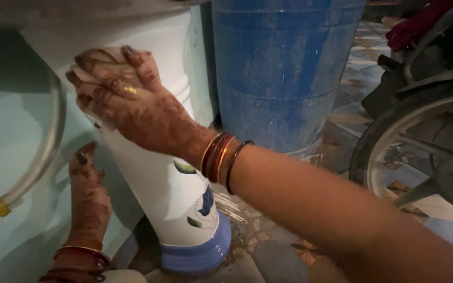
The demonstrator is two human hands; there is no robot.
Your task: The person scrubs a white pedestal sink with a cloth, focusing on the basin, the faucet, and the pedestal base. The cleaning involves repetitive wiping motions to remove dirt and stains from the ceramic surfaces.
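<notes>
Head camera looks down, close, at a white pedestal point(179, 183)

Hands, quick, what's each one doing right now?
Right hand: closed on a pale cloth against the white pedestal.
Left hand: open, holding nothing, beside the pedestal.

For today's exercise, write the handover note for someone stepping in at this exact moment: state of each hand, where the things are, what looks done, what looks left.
Right hand: presses a pale cloth against the upper part of the white pedestal, fingers closed over it.
Left hand: empty, flat against the pale green wall beside the pedestal.
Things: the pedestal stands on the tiled floor, with a blue base and a painted leaf pattern; a blue drum is behind it, a motorbike wheel to the right.
Done: cannot tell how much is wiped.
Left: the lower pedestal and base are likely untouched.
</notes>
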